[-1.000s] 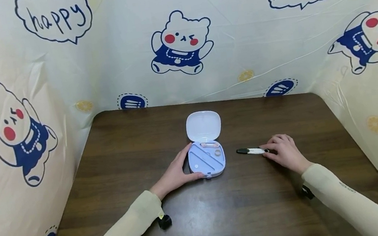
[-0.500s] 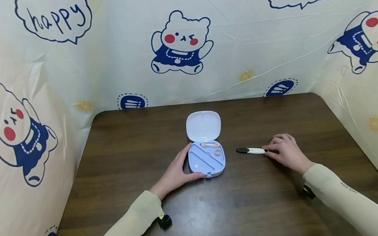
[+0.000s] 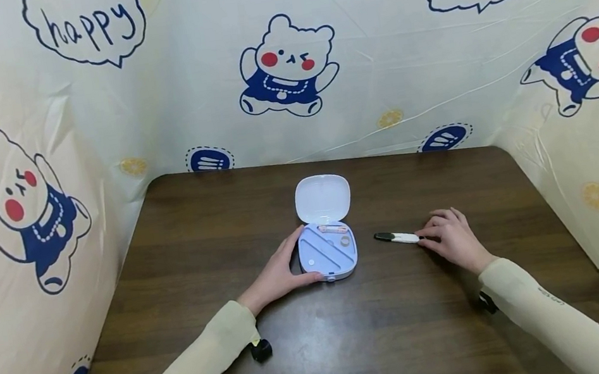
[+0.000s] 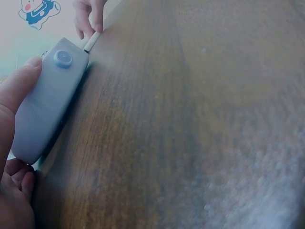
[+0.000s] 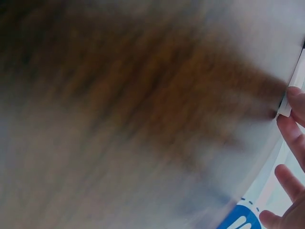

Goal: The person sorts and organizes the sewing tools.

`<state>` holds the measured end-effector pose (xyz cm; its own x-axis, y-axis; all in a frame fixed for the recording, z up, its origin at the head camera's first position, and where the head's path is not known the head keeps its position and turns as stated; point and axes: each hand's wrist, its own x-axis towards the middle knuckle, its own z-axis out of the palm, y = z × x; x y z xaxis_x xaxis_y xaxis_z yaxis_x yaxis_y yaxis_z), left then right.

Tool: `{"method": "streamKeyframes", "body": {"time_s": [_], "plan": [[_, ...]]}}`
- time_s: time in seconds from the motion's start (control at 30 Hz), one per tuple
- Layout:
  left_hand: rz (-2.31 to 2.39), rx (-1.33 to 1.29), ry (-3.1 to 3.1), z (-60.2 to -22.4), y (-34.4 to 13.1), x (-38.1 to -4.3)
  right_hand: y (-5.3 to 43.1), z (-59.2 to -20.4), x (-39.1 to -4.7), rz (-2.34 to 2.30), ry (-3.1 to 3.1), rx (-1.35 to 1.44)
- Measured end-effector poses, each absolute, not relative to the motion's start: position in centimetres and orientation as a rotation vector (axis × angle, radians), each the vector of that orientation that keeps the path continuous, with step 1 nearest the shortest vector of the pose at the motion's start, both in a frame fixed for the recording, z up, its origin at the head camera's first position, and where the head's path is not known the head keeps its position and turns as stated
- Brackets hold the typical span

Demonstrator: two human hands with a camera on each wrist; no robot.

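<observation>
A light-blue hinged case point(image 3: 323, 260) sits mid-table with its lid point(image 3: 322, 200) raised. Diagonal dividers split its inside, which holds a small ring point(image 3: 344, 241) and a short pinkish stick point(image 3: 333, 229). My left hand point(image 3: 276, 276) grips the case from the left, thumb at the front and fingers along the far side. In the left wrist view the thumb lies near the round front button point(image 4: 63, 58). To the right, my right hand point(image 3: 453, 241) pinches the white end of a black-and-white marker pen point(image 3: 398, 237), its dark end pointing at the case.
The dark wooden table point(image 3: 213, 225) carries the case and the pen. A pale curtain point(image 3: 374, 61) with printed bears surrounds it at the back and both sides. A small black device point(image 3: 261, 351) hangs at the left cuff.
My right fingertips have slid slightly right, toward the pen's very end; the pen lies in about the same spot. My left hand and the case stay still.
</observation>
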<state>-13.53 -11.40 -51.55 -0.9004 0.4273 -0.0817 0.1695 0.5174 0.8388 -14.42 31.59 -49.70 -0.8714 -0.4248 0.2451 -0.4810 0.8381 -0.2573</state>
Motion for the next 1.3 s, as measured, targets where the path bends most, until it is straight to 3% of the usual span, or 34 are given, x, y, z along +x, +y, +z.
{"method": "streamKeyframes", "body": {"time_s": [0.53, 1.3], "plan": [[1.307, 0.497, 2.492, -51.4, -11.3, -13.6, 30.7, -49.9, -13.7, 0.490, -2.686, 0.761], [1.322, 0.493, 2.479, -51.4, -11.4, -13.5, 26.6, -46.8, -11.7, 0.608, -2.585, 0.728]]}}
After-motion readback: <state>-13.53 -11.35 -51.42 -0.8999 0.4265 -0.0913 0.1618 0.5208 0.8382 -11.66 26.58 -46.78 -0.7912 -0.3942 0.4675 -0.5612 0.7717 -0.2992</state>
